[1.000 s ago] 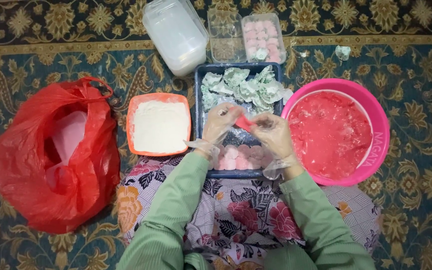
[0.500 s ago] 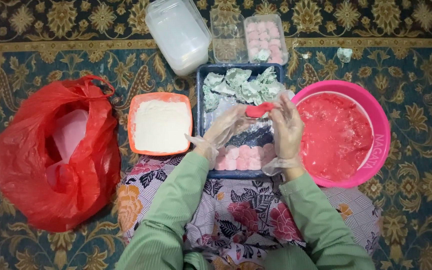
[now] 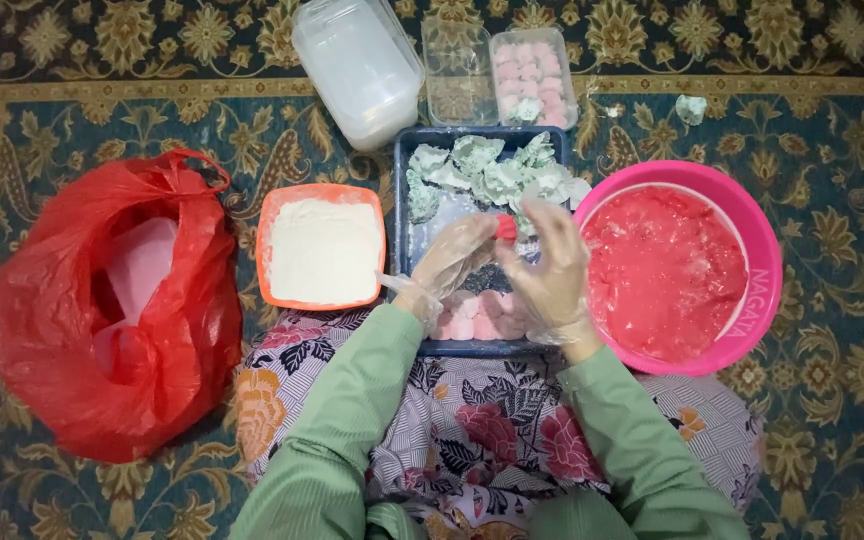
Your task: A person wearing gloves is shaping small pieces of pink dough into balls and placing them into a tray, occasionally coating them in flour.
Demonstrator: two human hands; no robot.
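Both gloved hands, left hand (image 3: 452,262) and right hand (image 3: 550,275), have their fingers pinching a small red dough lump (image 3: 505,228) mid-frame, right above the dark blue rectangular tray (image 3: 404,200), beside the round pink plastic bowl (image 3: 767,290).

Head camera looks straight down, close, over the patterned carpet (image 3: 72,110).

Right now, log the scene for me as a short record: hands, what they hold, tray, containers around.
left hand: gloved, fingers pinching a red piece of dough
right hand: gloved, fingers on the same piece
dark tray: beneath both hands; pale green pieces at far end, pink balls at near end
pink bowl: right of tray, holds red dough
orange dish: left of tray, holds white powder
red bag: far left
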